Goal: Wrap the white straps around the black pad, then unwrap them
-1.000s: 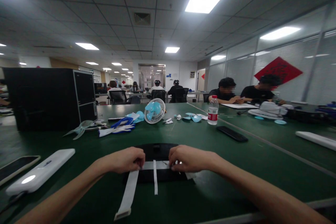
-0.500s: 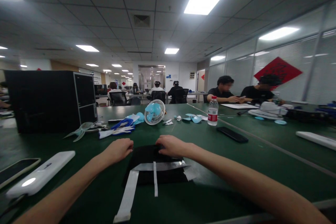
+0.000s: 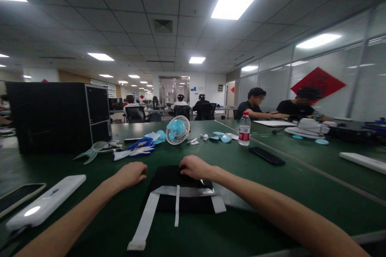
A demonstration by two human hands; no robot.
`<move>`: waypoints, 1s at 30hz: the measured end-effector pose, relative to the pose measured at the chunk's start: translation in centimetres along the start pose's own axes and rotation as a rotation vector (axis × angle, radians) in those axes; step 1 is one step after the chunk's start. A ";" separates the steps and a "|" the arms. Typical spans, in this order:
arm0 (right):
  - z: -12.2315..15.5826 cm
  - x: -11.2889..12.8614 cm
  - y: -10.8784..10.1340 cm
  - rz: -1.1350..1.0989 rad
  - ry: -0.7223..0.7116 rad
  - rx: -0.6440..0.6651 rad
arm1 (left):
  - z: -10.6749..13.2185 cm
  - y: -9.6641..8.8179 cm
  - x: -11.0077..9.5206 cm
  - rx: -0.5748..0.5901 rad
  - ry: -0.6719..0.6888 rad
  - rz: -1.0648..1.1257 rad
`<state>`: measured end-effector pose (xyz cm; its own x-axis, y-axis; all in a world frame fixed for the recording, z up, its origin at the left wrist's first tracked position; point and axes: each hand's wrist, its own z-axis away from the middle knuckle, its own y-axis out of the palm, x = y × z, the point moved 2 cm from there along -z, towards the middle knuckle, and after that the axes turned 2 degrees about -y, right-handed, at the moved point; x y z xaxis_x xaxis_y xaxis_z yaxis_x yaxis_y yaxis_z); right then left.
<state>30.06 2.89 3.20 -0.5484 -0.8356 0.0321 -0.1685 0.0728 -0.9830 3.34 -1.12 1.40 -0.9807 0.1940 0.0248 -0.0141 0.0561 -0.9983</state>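
A flat black pad [image 3: 167,175] lies on the table in front of me. A silver-grey strip [image 3: 183,191] crosses it, and white ribbed straps [image 3: 146,219] run from the strip's ends, with a narrow white strip [image 3: 177,207] between them. Over the pad's far right part, my right hand [image 3: 194,167] is closed, its curled fingers on the black material; its fingertips are partly hidden. A small pale sliver [image 3: 202,182] shows beneath its wrist. Left of the pad, apart from it, rests my left hand [image 3: 132,173], fingers curled in and nothing visible in them.
Blue-and-white gloves [image 3: 135,149], a small fan [image 3: 177,129], loose blue blades [image 3: 221,136] and a water bottle [image 3: 244,129] stand beyond. A black phone [image 3: 267,156] lies right; a white device [image 3: 45,200] left. A black computer case [image 3: 54,116] blocks the left back. Two people sit at right.
My left hand has drawn back left, away from the pad's edge. My right hand has stayed nearly in place, and the right white strap now lies more plainly in view.
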 end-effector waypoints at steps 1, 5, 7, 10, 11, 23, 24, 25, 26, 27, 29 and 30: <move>0.2 -0.3 -0.5 -0.001 0.032 -0.017 | 0.0 0.0 0.0 0.003 -0.005 -0.014; 1.5 -2.9 -2.9 0.005 0.211 -0.110 | -0.1 0.2 0.3 -0.005 -0.012 -0.030; 2.7 -5.4 -4.0 0.023 0.304 -0.145 | -0.1 0.3 0.5 0.000 -0.011 -0.007; 5.4 -10.1 -5.1 0.054 0.485 -0.191 | -0.1 0.5 0.7 0.001 0.008 0.015; 6.5 -11.8 -5.3 0.065 0.557 -0.188 | -0.1 0.5 0.8 0.000 0.014 0.015; 15.9 -23.0 -5.0 0.134 1.030 -0.134 | 0.0 0.5 0.4 0.008 0.018 0.019; 16.1 -23.2 -4.9 0.136 1.033 -0.131 | 0.0 0.5 0.5 0.010 0.017 0.020; 16.1 -23.3 -4.7 0.140 1.037 -0.130 | 0.0 0.6 0.6 0.010 0.017 0.020; 16.2 -23.4 -4.6 0.144 1.040 -0.131 | 0.0 0.6 0.6 0.007 0.019 0.020; 16.3 -23.4 -4.5 0.145 1.042 -0.137 | -0.1 0.7 0.7 0.004 0.024 0.020; 16.4 -23.4 -4.3 0.143 1.041 -0.157 | -0.2 0.8 0.8 0.003 0.030 0.018; 16.4 -23.3 -4.2 0.138 1.035 -0.171 | -0.2 0.8 0.8 0.003 0.029 0.014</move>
<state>57.01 13.10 3.62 -0.9888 0.0517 0.1397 -0.1204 0.2752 -0.9538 2.54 -0.70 0.58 -0.9747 0.2234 0.0124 -0.0012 0.0499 -0.9988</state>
